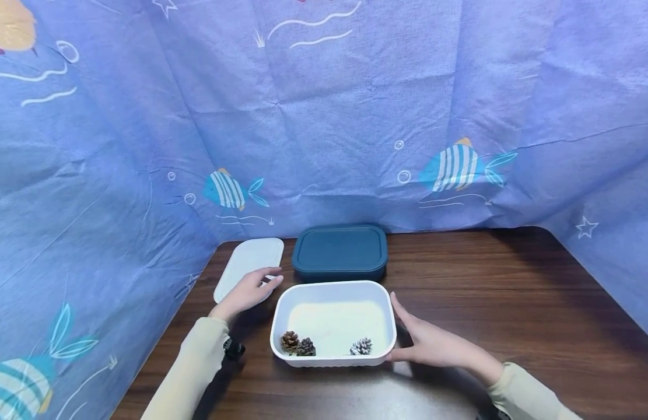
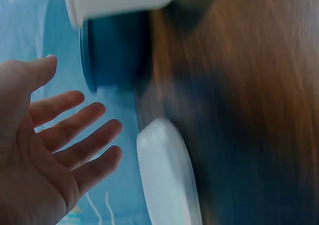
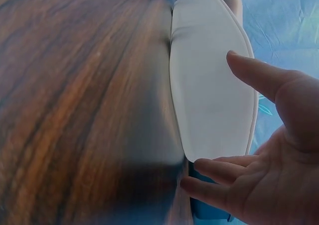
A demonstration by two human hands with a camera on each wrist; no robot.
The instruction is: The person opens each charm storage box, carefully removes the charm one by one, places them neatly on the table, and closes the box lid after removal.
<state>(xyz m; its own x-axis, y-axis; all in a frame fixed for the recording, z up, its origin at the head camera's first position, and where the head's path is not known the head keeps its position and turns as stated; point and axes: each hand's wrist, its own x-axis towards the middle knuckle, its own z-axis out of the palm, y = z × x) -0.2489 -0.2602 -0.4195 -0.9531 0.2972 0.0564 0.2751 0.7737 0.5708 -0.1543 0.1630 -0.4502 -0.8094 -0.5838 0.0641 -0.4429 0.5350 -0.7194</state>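
Note:
A white rectangular box (image 1: 331,361) stands uncovered on the table. Inside, a brown pine cone (image 1: 290,340) and a darker pine cone (image 1: 305,347) lie together at the front left; a white-tipped pine cone (image 1: 361,346) lies at the front right. My right hand (image 1: 434,344) is at the box's right end, thumb by the front corner and fingers toward the back corner, spread and fairly straight. My left hand (image 1: 252,290), fingers loosely extended and holding nothing, is between the box and a flat white lid (image 1: 252,256), overlapping the lid's edge in the head view.
Behind the white box sits a dark blue box (image 1: 339,248) with its lid on. The brown wooden table (image 1: 512,303) extends to the right. A blue cloth (image 1: 324,116) with fish prints hangs along the back and both sides.

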